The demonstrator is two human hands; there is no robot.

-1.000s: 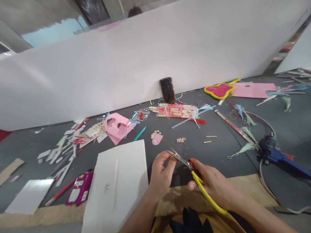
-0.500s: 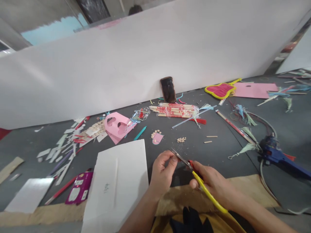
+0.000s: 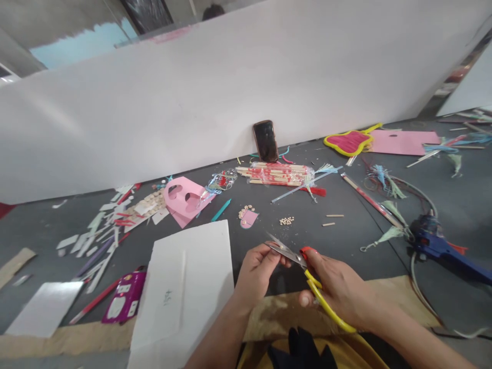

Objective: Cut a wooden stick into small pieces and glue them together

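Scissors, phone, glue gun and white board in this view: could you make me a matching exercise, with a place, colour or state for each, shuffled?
Things:
1. scissors
2. phone
3. glue gun
4. white board

Descriptions:
A. blue, near the picture's right edge
B. marked with handwriting
C. in the right hand, blades parted
D. leaning against the white partition

Right pairs: 1-C, 2-D, 3-A, 4-B

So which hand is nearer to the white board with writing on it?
Left. The left hand is just to the right of the white board; the right hand, holding the scissors, is farther right, beyond the left hand.
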